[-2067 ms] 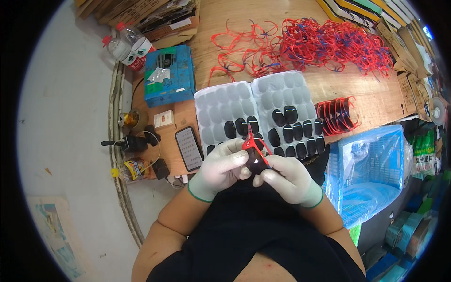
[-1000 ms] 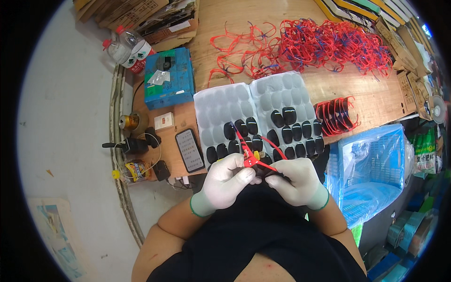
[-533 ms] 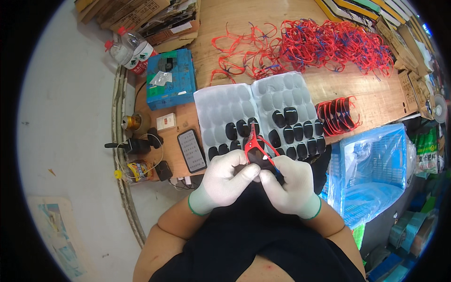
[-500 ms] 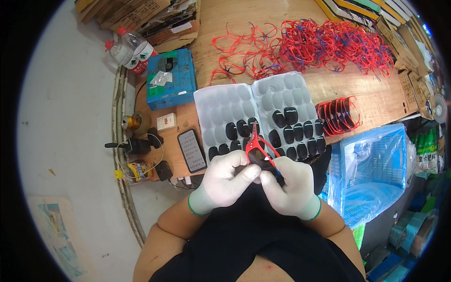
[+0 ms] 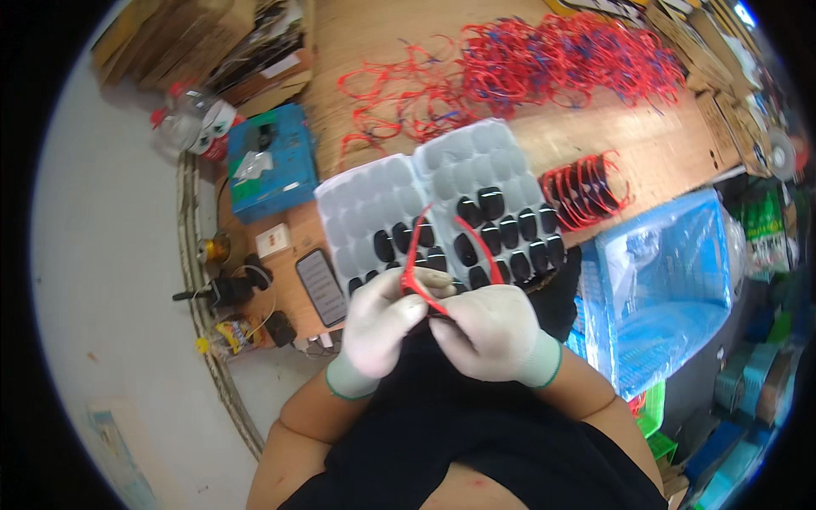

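The red glasses frame (image 5: 414, 276) has swung round since 0.5 s ago: its 2 temple arms now poke out further apart, away from the person, and the whole view has tilted a bit too. Frame's up in front of the chest, just at the near edge of the trays (image 5: 365, 200). Both gloved hands are gripping it, left hand (image 5: 374, 323) pinching near 1 hinge, right hand (image 5: 497, 331) on the front. Fingers hide most of the rim, so can't tell how the lenses sit. Dark lenses (image 5: 491, 202) fill the nearer tray pockets. Big tangle of red frames (image 5: 552, 64) at the back of the surface (image 5: 654, 136), plus a neat row of glasses (image 5: 586, 189) on the right.
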The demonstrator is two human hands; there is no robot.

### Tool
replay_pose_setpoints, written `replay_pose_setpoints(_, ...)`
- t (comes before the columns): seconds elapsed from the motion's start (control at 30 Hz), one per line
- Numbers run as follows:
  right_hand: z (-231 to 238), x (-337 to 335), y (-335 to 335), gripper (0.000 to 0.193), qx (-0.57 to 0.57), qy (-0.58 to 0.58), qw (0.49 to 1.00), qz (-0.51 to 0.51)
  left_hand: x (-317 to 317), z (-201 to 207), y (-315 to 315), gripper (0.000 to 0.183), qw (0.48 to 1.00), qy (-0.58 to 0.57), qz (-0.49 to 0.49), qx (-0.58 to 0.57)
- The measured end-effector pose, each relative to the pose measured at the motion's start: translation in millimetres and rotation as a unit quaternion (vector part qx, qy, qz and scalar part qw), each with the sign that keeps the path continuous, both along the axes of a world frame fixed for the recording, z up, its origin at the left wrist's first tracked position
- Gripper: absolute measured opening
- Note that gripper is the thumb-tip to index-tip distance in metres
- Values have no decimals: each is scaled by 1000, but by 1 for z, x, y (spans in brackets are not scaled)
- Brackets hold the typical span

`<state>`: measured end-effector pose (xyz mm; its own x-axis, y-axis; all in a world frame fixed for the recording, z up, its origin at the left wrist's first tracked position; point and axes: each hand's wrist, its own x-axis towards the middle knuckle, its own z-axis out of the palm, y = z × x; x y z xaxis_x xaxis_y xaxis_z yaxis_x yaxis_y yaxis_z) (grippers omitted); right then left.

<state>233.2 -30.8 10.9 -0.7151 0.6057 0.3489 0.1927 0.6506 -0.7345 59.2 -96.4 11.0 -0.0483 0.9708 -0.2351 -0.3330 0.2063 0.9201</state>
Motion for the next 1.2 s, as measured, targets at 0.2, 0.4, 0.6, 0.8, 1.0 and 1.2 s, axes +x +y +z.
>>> replay_pose_setpoints(0.2, -18, 16, 26, 10, -47, 38, 998, -21, 9, 2, 34, 43, 997, 23, -47, -52)
replay_pose_setpoints(0.4, -50, 70, 90, 8, 141, 31, 969, -202, -5, -44, 106, 30, 926, 357, -115, 43)
replay_pose_setpoints(0.6, -142, 229, 243, 28, 20, -317, 829, -460, -145, -106, 268, 54, 740, 621, -51, -253)
replay_pose_setpoints(0.8, -155, 220, 244, 30, -163, -211, 896, -356, -177, -190, 290, 40, 647, 663, -246, -285)
replay_pose_setpoints(1.0, -172, 226, 242, 34, -149, -188, 911, -335, -188, -149, 266, 34, 649, 735, -35, -194)
replay_pose_setpoints(1.2, -155, 221, 238, 35, -194, -248, 871, -378, -157, -81, 155, 21, 752, 630, 125, 150)
